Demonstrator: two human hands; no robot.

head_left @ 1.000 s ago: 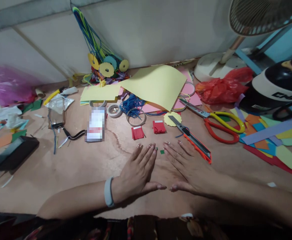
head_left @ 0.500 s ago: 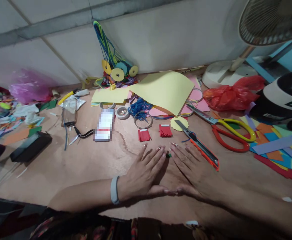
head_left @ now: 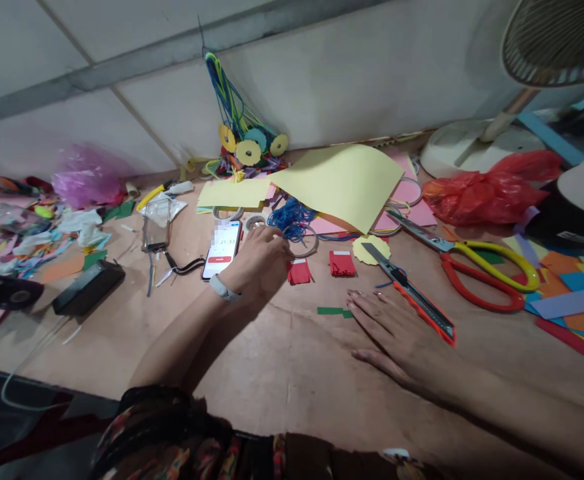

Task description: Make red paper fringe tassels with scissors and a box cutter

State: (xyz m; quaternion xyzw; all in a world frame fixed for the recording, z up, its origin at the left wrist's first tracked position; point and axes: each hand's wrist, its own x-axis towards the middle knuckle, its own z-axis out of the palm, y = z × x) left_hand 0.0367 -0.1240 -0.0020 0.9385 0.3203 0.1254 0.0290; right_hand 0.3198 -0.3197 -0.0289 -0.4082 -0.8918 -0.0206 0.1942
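Tan wooden table (head_left: 252, 373) set against a white wall, littered with coloured paper scraps. The left hand (head_left: 259, 257), a pale band at its wrist, is stretched forward with the arm nearly straight. Its fingers curl down just beside the lit smartphone (head_left: 222, 243) and reach the small white tape roll (head_left: 255, 222); whether they grip anything cannot be told. The right hand (head_left: 397, 327) lies flat and open, palm down, fingers spread and pointing forward-left. Its fingertips are near a thin green paper strip (head_left: 329, 311), and the orange-and-black utility knife (head_left: 417, 300) lies just beside it. Two red fringed paper pieces (head_left: 299, 272) lie between the hands, with yellow-and-red scissors (head_left: 477, 267) farther right.
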